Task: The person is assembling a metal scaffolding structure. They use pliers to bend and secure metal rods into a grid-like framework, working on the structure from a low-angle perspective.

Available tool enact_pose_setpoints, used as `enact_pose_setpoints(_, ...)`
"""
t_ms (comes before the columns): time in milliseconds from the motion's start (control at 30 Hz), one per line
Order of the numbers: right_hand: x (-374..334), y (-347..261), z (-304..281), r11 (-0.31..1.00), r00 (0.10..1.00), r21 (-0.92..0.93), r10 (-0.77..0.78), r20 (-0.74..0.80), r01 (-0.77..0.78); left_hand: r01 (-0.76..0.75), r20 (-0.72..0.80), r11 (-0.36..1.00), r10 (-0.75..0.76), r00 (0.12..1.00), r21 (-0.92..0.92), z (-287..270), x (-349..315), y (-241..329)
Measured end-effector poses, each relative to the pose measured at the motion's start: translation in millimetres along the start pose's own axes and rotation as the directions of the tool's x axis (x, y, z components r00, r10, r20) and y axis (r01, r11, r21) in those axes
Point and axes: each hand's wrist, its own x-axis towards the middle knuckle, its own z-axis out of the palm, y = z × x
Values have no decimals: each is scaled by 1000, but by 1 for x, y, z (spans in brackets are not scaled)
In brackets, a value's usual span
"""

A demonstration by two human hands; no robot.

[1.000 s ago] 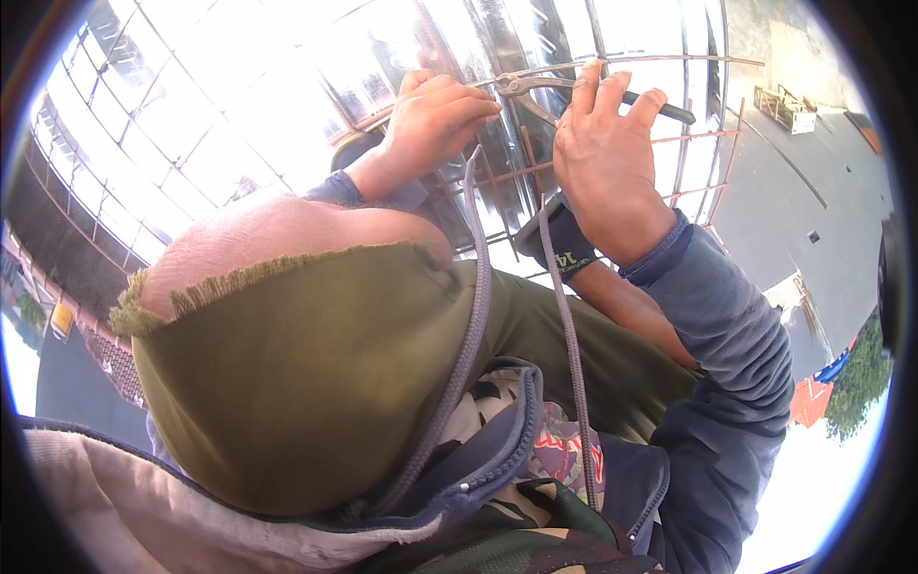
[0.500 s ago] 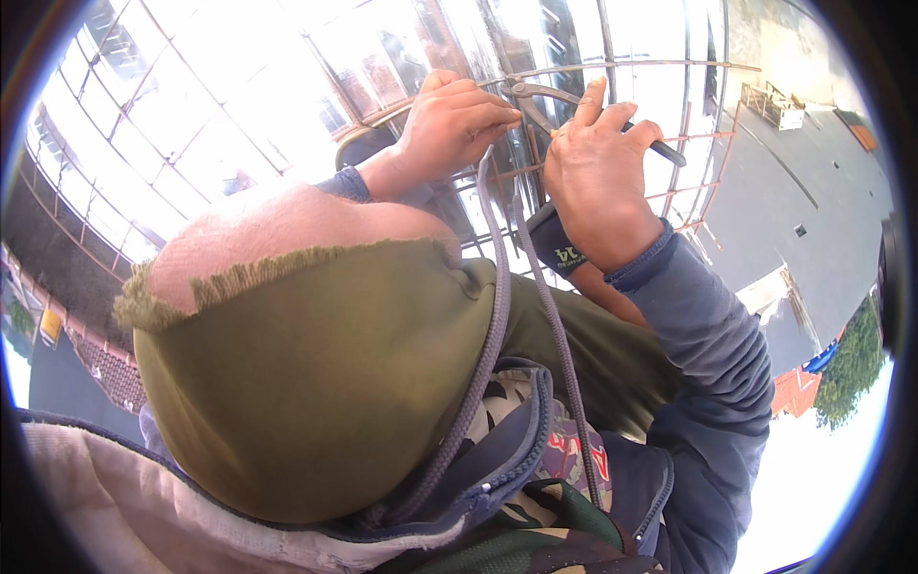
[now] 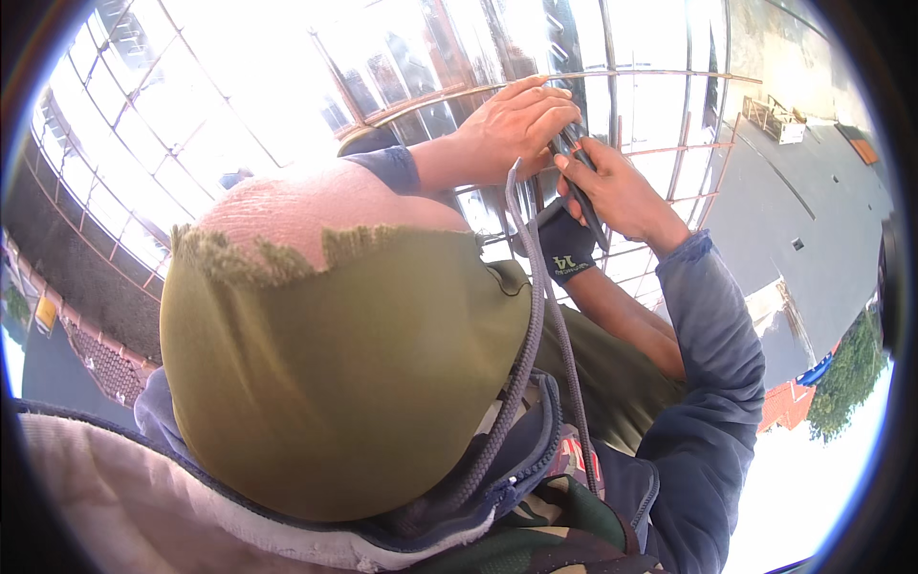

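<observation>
My right hand [image 3: 617,191] is closed round the dark handles of a pair of pincers [image 3: 595,228], which now stand steeply, the handles near each other. The jaws are hidden behind my left hand [image 3: 521,124], whose fingers curl down beside the tool at a thin steel bar [image 3: 641,74]. What its fingertips hold, if anything, cannot be seen. Both hands are over a grid of reinforcing bars. Two grey cords [image 3: 524,287] hang in front of me, one tip ending just below my left hand.
My bent leg in green frayed trousers [image 3: 335,383] fills the middle. Beyond it is a foot in a dark covering [image 3: 566,251] close under the pincers. Bars [image 3: 172,48] cross the left and far side. At the right lies grey ground [image 3: 784,201] with a small frame [image 3: 775,120].
My left hand has moved right, over the pincers' head. My right hand has come lower and wrapped round the handles, which have swung from wide apart and slanting to close together and steep.
</observation>
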Motion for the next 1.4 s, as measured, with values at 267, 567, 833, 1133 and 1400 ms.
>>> enact_pose_setpoints(267,-36,-8,-14,875,984,-469,43,-171,-119,59,505,968,-178,844,242,16,44,10)
enact_pose_setpoints(567,14,68,-67,613,867,-790,-410,-284,32,41,267,959,-118,956,280,47,55,5)
enact_pose_setpoints(833,-6,16,-76,954,915,-18,293,279,-300,-15,374,955,-102,922,297,31,50,7)
enact_pose_setpoints(1133,-45,16,-21,352,921,-931,-321,-221,-100,196,670,974,-223,708,116,6,90,13)
enact_pose_setpoints(1400,-10,39,-81,932,913,8,354,203,-363,-79,456,973,-29,889,215,33,50,8)
